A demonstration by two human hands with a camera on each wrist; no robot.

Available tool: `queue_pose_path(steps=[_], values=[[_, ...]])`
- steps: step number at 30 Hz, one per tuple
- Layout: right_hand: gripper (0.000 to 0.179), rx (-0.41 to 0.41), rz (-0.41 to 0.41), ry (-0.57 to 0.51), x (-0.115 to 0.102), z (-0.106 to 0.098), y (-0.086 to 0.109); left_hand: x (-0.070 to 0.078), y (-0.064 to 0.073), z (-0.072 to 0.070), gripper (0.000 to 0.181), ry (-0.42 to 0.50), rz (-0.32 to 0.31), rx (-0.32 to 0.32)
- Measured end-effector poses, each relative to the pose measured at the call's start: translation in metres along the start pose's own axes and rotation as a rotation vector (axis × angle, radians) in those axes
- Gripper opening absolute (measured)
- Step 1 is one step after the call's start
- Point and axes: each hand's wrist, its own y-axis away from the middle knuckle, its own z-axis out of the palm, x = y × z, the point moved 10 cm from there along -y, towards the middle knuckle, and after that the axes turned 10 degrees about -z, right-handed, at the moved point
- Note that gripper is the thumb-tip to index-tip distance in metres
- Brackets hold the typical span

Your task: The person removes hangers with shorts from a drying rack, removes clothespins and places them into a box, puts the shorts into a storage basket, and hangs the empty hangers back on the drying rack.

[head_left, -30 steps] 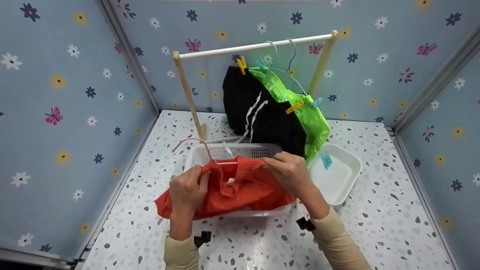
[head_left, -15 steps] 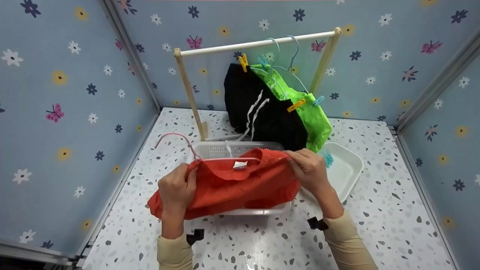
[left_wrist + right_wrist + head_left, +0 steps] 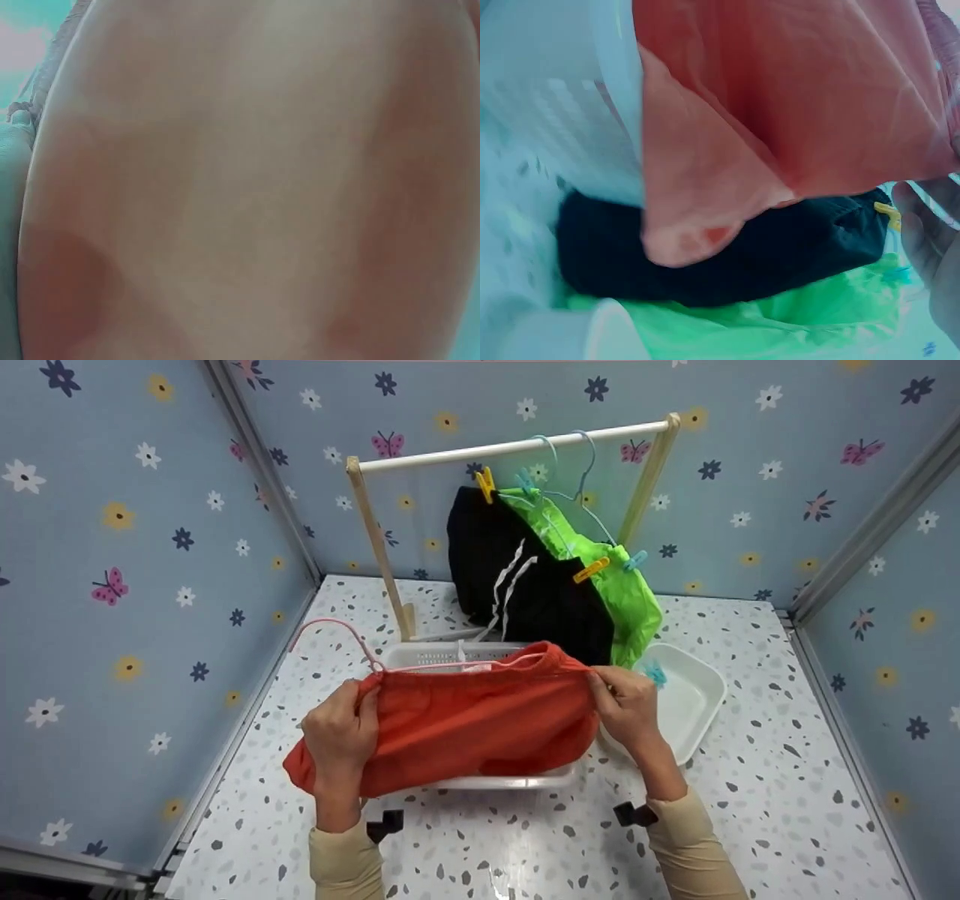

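Observation:
A pair of red shorts (image 3: pixel 480 720) is stretched by its elastic waist between both hands, over a white basket. At the waist's left end the left hand (image 3: pixel 341 731) pinches the cloth, close to the neck of a pink hanger (image 3: pixel 431 666) whose bar lies along the waist opening. The right hand (image 3: pixel 628 709) pinches the waist's right end between thumb and fingers. In the right wrist view the cloth of the shorts (image 3: pixel 795 97) hangs from those fingers. Blurred reddish cloth fills most of the left wrist view.
Behind, a rack with a white rail (image 3: pixel 465 453) bears black shorts (image 3: pixel 517 570) and a bright green garment (image 3: pixel 634 607), clipped to hangers with yellow and blue pegs. A white basket (image 3: pixel 495 784) stands under the shorts. At right, a white tray (image 3: pixel 690 712) holds blue pegs (image 3: pixel 655 673).
The hands have drawn apart, left hand leftward and right hand rightward, pulling the waist straight. The hanger has shifted left with the left hand, and its bar shows along the waist.

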Motion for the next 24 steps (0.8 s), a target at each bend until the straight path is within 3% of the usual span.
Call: queue_pose_path(steps=[5, 12, 15, 21, 24], values=[[0.015, -0.032, 0.102, -0.031, 0.013, 0.006, 0.008, -0.004, -0.004, -0.002, 0.039, 0.032, -0.022, 0.004], [0.015, -0.053, 0.158, -0.081, 0.018, 0.014, 0.019, 0.000, -0.009, -0.004, 0.041, 0.074, -0.053, 0.043], [0.015, -0.070, 0.178, -0.113, 0.019, 0.020, 0.023, 0.008, -0.012, -0.001, 0.040, 0.077, -0.036, 0.049], [0.011, -0.097, 0.260, -0.178, 0.026, 0.030, 0.031, 0.023, -0.021, 0.010, 0.038, 0.097, 0.017, 0.001], [0.008, -0.140, 0.288, -0.237, 0.019, 0.032, 0.028, 0.028, -0.026, 0.012, 0.039, 0.102, 0.038, -0.002]])
